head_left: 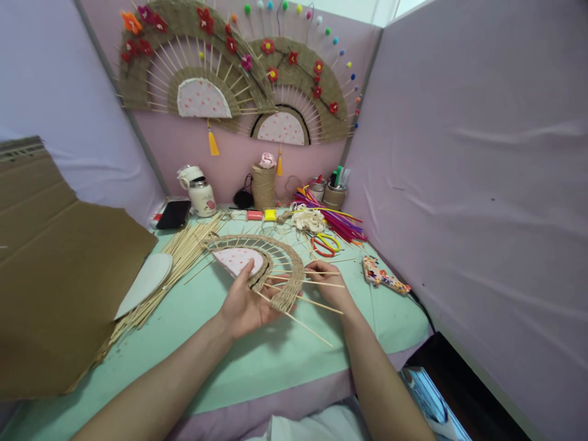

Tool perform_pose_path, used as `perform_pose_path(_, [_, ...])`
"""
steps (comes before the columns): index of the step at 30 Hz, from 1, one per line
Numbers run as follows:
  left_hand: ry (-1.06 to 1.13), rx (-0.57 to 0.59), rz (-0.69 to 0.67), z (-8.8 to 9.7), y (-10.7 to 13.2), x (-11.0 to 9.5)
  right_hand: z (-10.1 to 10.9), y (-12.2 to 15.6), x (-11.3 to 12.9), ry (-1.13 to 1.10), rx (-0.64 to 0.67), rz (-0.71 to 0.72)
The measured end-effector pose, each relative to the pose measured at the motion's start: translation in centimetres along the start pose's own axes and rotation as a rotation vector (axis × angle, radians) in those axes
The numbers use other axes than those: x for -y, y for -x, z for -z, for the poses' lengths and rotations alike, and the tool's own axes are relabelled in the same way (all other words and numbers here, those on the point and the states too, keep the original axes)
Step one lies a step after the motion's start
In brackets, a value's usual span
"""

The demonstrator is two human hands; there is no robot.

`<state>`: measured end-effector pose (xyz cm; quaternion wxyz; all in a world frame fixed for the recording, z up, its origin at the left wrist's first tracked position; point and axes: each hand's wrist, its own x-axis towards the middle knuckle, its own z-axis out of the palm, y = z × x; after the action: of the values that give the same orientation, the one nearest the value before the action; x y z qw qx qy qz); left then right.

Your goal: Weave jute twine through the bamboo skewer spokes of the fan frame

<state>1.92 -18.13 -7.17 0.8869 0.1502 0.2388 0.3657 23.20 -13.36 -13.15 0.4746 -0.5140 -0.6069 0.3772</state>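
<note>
A half-made fan (264, 260) lies on the green table (193, 324): a pink dotted half-circle, thin wooden sticks fanning out, and bands of woven jute. My left hand (245, 303) grips the fan's lower edge, thumb on the pink part, fingers under the weave. My right hand (328, 285) pinches the outer ends of the sticks at the fan's right side, fingers closed round them.
A bundle of loose sticks (169, 269) and a white half-circle (144, 282) lie left, beside brown cardboard (59, 269). Scissors (324, 244), a glue gun (383, 277), a jute spool (263, 184), a jar (199, 195) and a phone (172, 214) sit behind. Two finished fans (229, 79) hang on the wall.
</note>
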Motion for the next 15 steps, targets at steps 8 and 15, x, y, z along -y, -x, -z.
perform_pose_path(8, [0.059, -0.420, -0.110, 0.3, -1.0, 0.8, 0.2, -0.4, -1.3, 0.062, -0.017, -0.020])
perform_pose_path(15, [0.062, -0.369, -0.162, 0.4, -0.5, 0.6, 0.6, -0.3, -1.5, 0.052, -0.006, -0.065])
